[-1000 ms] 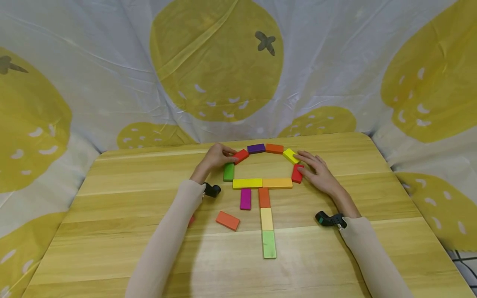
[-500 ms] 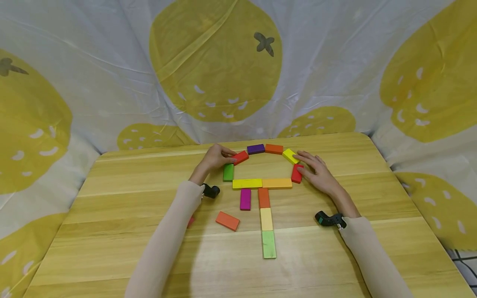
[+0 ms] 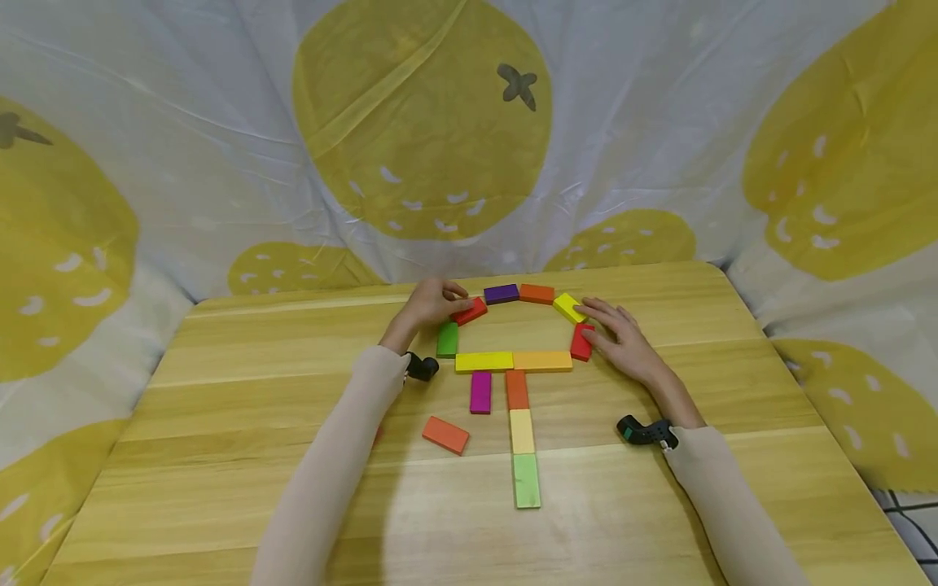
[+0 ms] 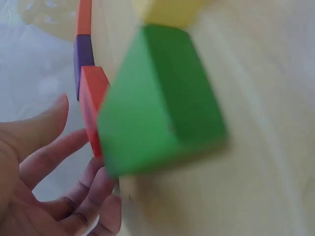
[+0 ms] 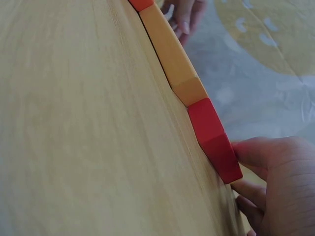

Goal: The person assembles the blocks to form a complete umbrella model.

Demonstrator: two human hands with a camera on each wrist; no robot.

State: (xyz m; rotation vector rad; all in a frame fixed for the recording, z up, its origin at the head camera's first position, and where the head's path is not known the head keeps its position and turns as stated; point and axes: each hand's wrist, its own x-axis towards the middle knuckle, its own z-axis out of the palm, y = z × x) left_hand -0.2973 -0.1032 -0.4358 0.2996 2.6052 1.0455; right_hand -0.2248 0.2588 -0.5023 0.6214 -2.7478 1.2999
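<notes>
Flat coloured blocks lie in a dome outline with a stem below it. In the head view my left hand [image 3: 432,303] is at the red block [image 3: 470,310] on the dome's upper left. The left wrist view shows that hand's thumb [image 4: 51,120] lifted off this block, while other fingers touch its outer side. A green block [image 4: 162,103] looms close there. My right hand [image 3: 619,338] rests at the dome's right side, its fingers fairly straight. Its thumb touches the lower red block [image 5: 215,140], and a forefinger reaches the yellow block [image 3: 570,308].
Purple [image 3: 501,294] and orange [image 3: 536,294] blocks form the dome's top. Yellow [image 3: 484,361] and light orange [image 3: 542,361] blocks make its base. A magenta block [image 3: 480,392] and a loose coral block [image 3: 445,435] lie left of the stem. A patterned cloth [image 3: 425,122] hangs behind the table [image 3: 623,505].
My left hand has shifted slightly right over the red block, which has tilted a little flatter since a second ago. My right hand stays in place.
</notes>
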